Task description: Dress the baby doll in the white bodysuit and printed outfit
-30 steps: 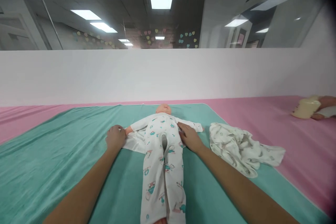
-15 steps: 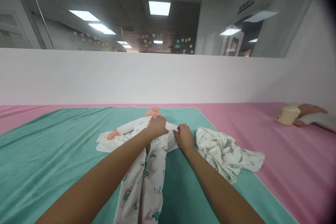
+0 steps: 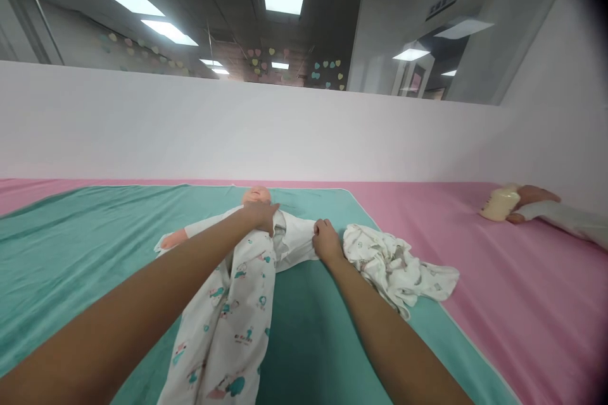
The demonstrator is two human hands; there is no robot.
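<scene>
A baby doll (image 3: 256,195) in a white printed sleepsuit (image 3: 232,310) lies on its back on a teal sheet (image 3: 85,247). My left hand (image 3: 260,215) rests on the doll's upper chest, fingers curled on the suit's front near the neck. My right hand (image 3: 325,242) is closed on the suit's sleeve and opened side panel at the doll's far arm. The doll's other bare hand (image 3: 170,241) sticks out to the left.
A crumpled white printed cloth (image 3: 394,266) lies just right of my right hand. The pink mattress (image 3: 498,291) runs to a white wall behind. At far right another person's hand (image 3: 529,201) holds a cream bottle (image 3: 498,204).
My left hand crossed from the doll's left arm over to its chest. My right hand shifted to grip the sleeve. The view turned, putting the doll lower left.
</scene>
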